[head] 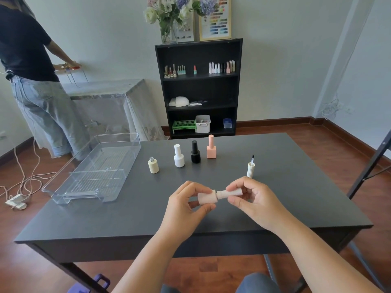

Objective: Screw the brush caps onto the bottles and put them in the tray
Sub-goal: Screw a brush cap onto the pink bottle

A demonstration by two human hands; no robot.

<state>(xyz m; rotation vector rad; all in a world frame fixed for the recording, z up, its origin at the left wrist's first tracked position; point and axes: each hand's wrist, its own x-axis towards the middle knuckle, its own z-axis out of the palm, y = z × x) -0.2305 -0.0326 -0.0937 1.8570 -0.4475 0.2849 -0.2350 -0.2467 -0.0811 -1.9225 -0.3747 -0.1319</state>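
Your left hand (186, 205) grips the pale pink bottle (207, 197); at its 3 o'clock, your right hand (252, 197) pinches its brush cap (229, 193)

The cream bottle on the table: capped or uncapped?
Uncapped: the cream bottle shows its bare threaded neck; a cream brush cap stands apart.

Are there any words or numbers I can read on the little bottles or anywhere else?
None can be read.
Pink bottle in the hands: plain, no label showing.
Cream bottle, white bottle, black bottle, peach bottle: plain.
Framed colour chart on the shelf unit: colour patches with tiny print, too small and blurred to read.
Bottles on the shelf: too small to tell.
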